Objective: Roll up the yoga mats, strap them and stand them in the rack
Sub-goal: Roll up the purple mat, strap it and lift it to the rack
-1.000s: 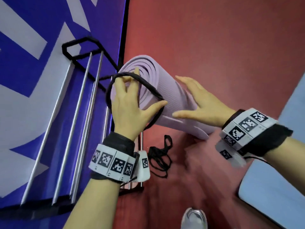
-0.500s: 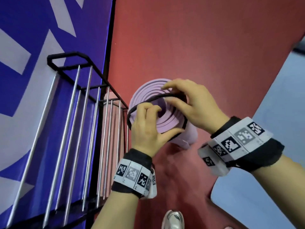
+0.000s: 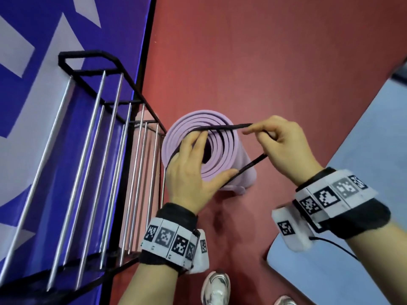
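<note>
A rolled lilac yoga mat (image 3: 229, 155) stands on end on the red floor, its spiral top facing me. A black strap loop (image 3: 226, 128) is stretched over that top end. My left hand (image 3: 191, 172) sits on the roll's left side with its fingers and thumb spread inside the loop, holding it wide. My right hand (image 3: 284, 148) pinches the loop's right end, just right of the roll. The rack (image 3: 114, 150), black frame with steel bars, stands immediately left of the mat against the blue wall.
A light blue mat (image 3: 352, 216) lies flat on the floor at the right. My shoes (image 3: 217, 287) show at the bottom edge. Red floor (image 3: 253, 62) stretches beyond the roll. The blue and white wall (image 3: 44, 62) bounds the left.
The roll went from leaning to standing on end. My right hand left the mat's side, took the loop and pulled it out to the right, stretching it wider over the top.
</note>
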`<act>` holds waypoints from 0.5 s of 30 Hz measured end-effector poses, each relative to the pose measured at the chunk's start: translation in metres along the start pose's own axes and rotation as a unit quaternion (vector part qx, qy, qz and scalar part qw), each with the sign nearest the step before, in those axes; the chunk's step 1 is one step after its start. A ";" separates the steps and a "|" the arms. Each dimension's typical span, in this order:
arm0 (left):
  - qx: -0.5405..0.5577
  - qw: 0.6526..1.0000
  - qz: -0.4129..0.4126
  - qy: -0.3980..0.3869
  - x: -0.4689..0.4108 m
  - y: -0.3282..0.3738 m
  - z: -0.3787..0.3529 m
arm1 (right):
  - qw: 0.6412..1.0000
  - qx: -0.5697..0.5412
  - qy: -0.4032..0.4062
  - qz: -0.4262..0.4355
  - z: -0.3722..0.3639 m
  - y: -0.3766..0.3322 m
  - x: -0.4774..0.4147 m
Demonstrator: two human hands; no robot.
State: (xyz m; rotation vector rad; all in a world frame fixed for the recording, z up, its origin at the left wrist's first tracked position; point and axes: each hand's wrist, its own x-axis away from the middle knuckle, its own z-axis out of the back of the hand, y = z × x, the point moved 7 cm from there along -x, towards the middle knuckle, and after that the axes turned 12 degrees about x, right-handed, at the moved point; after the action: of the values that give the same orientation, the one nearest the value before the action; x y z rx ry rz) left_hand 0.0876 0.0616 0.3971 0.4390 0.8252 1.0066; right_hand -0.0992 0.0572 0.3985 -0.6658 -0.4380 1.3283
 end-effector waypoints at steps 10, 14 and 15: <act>0.043 0.997 -0.056 -0.027 -0.011 0.031 -0.027 | 0.937 -0.245 -0.165 -0.187 -0.009 -0.012 -0.064; 0.109 0.993 -0.050 -0.015 -0.019 0.041 -0.034 | 0.958 -0.150 -0.234 -0.073 -0.020 -0.037 -0.071; 0.123 0.991 -0.047 -0.009 -0.020 0.042 -0.034 | 0.963 -0.105 -0.240 -0.064 -0.020 -0.030 -0.075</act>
State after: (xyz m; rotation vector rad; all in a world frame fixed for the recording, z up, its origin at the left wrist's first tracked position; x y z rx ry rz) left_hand 0.0319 0.0629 0.4115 0.6133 0.9489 0.8148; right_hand -0.0792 -0.0226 0.4091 -0.4727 -1.0106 1.3259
